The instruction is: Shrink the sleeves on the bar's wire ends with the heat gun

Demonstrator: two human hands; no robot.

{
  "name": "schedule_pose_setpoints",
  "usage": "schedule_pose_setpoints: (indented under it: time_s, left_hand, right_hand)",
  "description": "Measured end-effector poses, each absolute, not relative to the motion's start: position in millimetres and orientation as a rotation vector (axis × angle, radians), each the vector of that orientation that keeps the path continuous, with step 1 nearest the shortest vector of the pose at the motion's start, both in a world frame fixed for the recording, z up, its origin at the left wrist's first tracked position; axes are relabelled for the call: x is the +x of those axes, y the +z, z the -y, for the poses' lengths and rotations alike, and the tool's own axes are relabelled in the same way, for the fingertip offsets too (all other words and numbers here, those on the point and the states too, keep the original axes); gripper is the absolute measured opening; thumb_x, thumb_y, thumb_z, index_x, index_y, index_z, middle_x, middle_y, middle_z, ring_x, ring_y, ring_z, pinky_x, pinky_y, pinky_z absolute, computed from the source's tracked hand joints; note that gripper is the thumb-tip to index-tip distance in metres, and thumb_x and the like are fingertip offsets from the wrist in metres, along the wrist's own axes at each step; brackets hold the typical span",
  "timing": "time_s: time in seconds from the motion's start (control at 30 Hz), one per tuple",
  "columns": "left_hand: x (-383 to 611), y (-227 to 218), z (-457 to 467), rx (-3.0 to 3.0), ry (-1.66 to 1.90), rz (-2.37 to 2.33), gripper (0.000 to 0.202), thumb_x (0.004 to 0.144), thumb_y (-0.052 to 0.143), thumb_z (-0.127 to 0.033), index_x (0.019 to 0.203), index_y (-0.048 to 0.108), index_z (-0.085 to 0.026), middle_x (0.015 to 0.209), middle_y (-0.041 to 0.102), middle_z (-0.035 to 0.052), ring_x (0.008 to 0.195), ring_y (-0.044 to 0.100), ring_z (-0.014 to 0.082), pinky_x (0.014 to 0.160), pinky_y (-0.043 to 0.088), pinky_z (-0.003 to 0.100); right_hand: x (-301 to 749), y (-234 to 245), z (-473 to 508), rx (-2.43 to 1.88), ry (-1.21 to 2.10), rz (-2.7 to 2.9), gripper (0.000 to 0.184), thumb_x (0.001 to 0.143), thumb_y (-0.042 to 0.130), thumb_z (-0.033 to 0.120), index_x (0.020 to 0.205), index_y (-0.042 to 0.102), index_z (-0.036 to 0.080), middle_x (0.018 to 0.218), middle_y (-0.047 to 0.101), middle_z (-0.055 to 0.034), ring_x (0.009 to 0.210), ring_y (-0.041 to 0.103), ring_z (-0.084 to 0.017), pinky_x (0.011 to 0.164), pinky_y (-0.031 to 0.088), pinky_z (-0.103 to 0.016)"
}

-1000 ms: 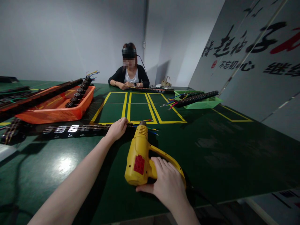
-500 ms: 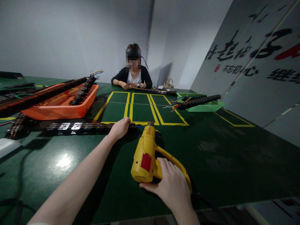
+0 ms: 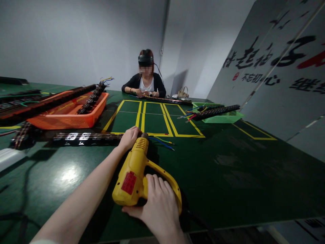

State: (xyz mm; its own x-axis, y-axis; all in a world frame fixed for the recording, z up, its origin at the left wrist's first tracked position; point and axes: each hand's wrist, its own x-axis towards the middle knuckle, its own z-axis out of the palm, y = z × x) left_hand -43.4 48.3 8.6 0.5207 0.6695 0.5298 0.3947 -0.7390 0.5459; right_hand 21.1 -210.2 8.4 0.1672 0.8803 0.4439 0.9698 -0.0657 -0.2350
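Observation:
My right hand (image 3: 158,203) is wrapped round the handle of a yellow heat gun (image 3: 133,169) with a red label. The gun's dark nozzle points away from me, close beside my left hand (image 3: 130,138). That hand is closed on the right end of a long dark wire harness (image 3: 88,138) lying across the green table; its fingertips are partly hidden. Loose blue and yellow-green wires (image 3: 162,142) stick out of the harness to the right of the nozzle, some with metal terminals at their tips.
An orange basket (image 3: 68,122) with dark harnesses stands at the left. A green basket (image 3: 223,118) with another harness is at the back right. Across the table (image 3: 228,159) a person (image 3: 146,81) handles a long harness. Yellow tape marks rectangles; the gun's cord trails right.
My right hand has moved the heat gun left, so its nozzle is now near my left hand. The coloured wire ends show more clearly. My left hand has barely moved.

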Motion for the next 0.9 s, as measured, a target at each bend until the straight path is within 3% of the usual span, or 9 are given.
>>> schedule_pose_setpoints:
  time_s: [0.43, 0.9]
  left_hand:
    - [-42.8, 11.8, -49.9, 2.25, 1.093, -0.915, 0.053, 0.093, 0.022, -0.044, 0.075, 0.062, -0.015, 0.08, 0.063, 0.0058, 0.077, 0.057, 0.0176, 0.074, 0.044, 0.028]
    - [-41.4, 14.0, -52.6, 2.232, 1.029, -0.923, 0.056, 0.093, 0.021, -0.05, 0.074, 0.061, -0.016, 0.08, 0.064, 0.0064, 0.077, 0.057, 0.0189, 0.076, 0.045, 0.03]
  right_hand:
    - [36.1, 16.1, 212.1, -1.937, -0.149, 1.811, 0.09, 0.043, 0.071, 0.08, 0.106, 0.056, 0.017, 0.094, 0.065, -0.0064, 0.086, 0.062, -0.025, 0.077, 0.049, -0.038]
    - [86.5, 7.3, 230.5, -1.973, -0.319, 1.821, 0.089, 0.059, 0.057, 0.083, 0.115, 0.055, 0.015, 0.104, 0.065, -0.0124, 0.094, 0.062, -0.028, 0.078, 0.048, -0.038]
